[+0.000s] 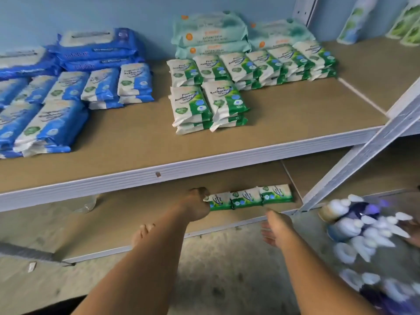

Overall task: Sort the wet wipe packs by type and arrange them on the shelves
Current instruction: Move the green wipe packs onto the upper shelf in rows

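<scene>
Grasping green pack (218, 200), left hand (197, 204) fingers partly hidden, right hand (276, 228) fingers released, blurred

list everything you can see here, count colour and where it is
large blue packs: several stacked, blue and white, upper shelf back left
small blue packs: many, blue and white, upper shelf left
large mint packs: at least three, mint, upper shelf back middle
small green packs: many stacked, green and white, upper shelf middle
lower-row green packs: three, green and white, lower shelf
upper shelf: one, brown board
lower shelf: one, brown board
blurred item: purple and white, lower right, cannot identify
foot: one, bare, beside left forearm
left hand: grips leftmost lower-row pack
right hand: open, empty, near the lower shelf's front edge
</scene>
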Available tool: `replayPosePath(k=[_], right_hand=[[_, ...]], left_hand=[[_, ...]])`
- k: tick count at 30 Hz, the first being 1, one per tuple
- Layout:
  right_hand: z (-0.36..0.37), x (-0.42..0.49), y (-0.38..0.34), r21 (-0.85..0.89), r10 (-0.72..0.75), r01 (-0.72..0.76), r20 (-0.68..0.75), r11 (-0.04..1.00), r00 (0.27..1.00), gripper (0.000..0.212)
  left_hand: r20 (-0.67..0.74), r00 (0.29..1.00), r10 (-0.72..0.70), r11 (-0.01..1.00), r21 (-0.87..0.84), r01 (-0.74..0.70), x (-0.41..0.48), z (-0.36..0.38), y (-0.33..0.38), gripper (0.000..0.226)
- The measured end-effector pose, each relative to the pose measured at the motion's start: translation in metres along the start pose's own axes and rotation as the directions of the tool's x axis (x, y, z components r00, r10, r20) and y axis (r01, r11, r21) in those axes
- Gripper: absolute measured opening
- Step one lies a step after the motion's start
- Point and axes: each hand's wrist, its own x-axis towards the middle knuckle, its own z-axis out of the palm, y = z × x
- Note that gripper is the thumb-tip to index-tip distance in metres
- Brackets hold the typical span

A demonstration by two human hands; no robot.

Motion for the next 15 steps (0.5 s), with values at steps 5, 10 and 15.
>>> replayPosePath(k=[5,10,15], right_hand=[[0.04,0.05,0.003,0.038,0.059,-0.059,0.016,0.998,0.998,0.046],[0.075,0.082,-0.007,0.176,0.147,-0.162,0.096,0.971,0.984,0.061],[0.092,0.101,-0.023,0.166,0.188,-0.204,0.103,0.965,0.977,0.05]], left_hand=[[-0.003,0.999,-0.033,0.999,-0.016,0.033,0.044,0.034,-0.011,0.041],[0.082,0.997,0.005,1.0,-0.023,-0.003,0.082,0.055,-0.016,0.055],[0.115,0.992,-0.053,0.996,0.076,0.045,0.104,0.075,-0.018,0.053]])
